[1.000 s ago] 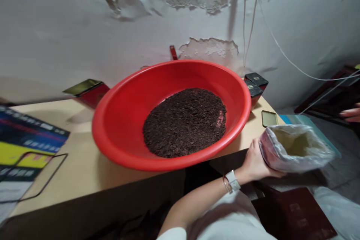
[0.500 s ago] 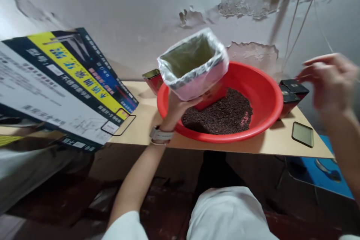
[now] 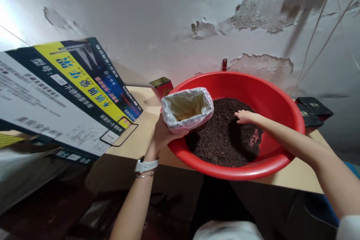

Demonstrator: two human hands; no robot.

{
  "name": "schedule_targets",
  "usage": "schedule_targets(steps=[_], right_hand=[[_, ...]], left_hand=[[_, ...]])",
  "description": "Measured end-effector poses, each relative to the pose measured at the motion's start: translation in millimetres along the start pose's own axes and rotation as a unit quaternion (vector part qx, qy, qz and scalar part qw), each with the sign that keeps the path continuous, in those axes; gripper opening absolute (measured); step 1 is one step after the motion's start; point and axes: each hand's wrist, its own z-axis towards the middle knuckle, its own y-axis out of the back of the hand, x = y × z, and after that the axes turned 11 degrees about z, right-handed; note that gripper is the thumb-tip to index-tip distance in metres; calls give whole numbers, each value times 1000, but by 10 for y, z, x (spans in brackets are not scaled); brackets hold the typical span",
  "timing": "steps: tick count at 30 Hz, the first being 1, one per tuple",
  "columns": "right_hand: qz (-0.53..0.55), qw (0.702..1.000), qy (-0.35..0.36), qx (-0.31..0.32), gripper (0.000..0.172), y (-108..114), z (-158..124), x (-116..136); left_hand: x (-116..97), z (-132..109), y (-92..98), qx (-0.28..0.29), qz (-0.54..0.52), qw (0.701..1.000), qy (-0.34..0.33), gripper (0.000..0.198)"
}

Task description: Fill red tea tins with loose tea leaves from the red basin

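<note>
My left hand (image 3: 164, 132) is wrapped around a tin lined with a clear plastic bag (image 3: 203, 120), its mouth tilted toward me. A little loose material shows at the bottom. The tin is over the left side of a red plastic basin (image 3: 277, 107). A heap of dark, dry shredded leaves, like loose tea (image 3: 218, 152), lies in the basin. My right hand (image 3: 244, 116) is over the heap's right side, its fingers curled together with their tips near the leaves. Whatever those fingers hold is hidden.
An open red tin (image 3: 161, 87) stands behind the basin's left rim. Dark-lidded tins (image 3: 315, 108) stand at the right. A large printed cardboard box (image 3: 64, 101) leans at left, beside a thin black rectangular frame (image 3: 128, 135) on the table (image 3: 149, 110). Cables (image 3: 320, 26) hang along the peeling wall.
My right hand has come from the far right down into the basin. My left hand has lowered the lined tin and tilted it. The view has shifted slightly.
</note>
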Motion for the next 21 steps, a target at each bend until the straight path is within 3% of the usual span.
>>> schedule_targets(steps=[3,8,13,18,21], right_hand=[[-22,1000,10,15,44,-32,98,-72],[-39,998,19,-49,56,-150,269,-142],[-53,999,-9,-3,71,-443,305,-142],[-38,999,14,0,59,-415,337,-37],[-18,999,14,-46,54,-371,353,-41]], left_hand=[[91,-11,4,16,38,999,2,104],[120,-73,6,20,49,998,33,109],[-5,-96,8,41,79,988,126,102],[-57,-102,5,29,75,987,137,99],[-37,-108,19,48,95,984,141,100]])
